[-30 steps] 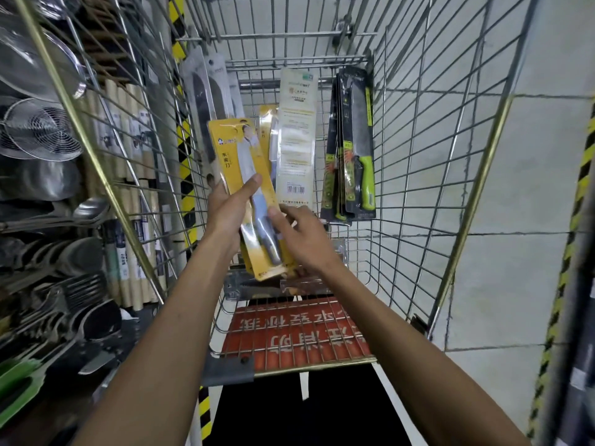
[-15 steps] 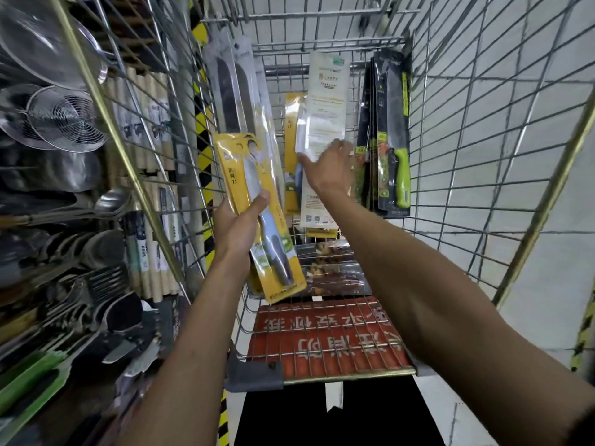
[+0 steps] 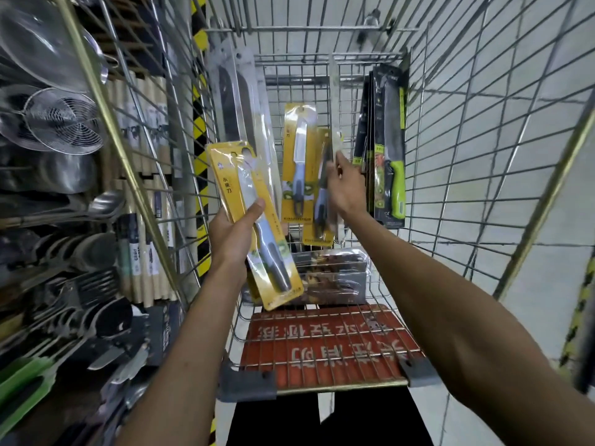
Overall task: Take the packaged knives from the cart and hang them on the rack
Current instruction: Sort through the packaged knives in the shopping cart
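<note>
Reaching deep into the silver wire cart [image 3: 483, 130], the person's right hand [image 3: 346, 188] has its fingers curled on a long pale translucent pack [image 3: 334, 101]. The pack stands upright and edge-on near the cart's far wall, so I cannot make out what is in it. The left hand [image 3: 231, 235] is clamped on a yellow-carded knife pack with a grey handle [image 3: 257, 226], thumb across its front. That pack is tilted, top toward the cart's left wall, and held above the cart floor.

Two more yellow knife cards [image 3: 297, 162] stand upright against the far wall, just left of the right hand. Black cards with green-handled knives [image 3: 391, 149] lean in the far right corner. Tall clear packs with long dark blades [image 3: 238, 101] lean along the left wall. Clear flat packs [image 3: 331, 278] lie on the cart floor below the hands. A red sign with white characters [image 3: 322, 346] sits behind the near wire flap.

Outside the left wall is the display rack [image 3: 106, 101], with wire strainers [image 3: 61, 123] and pale wooden rolling pins [image 3: 151, 194].
</note>
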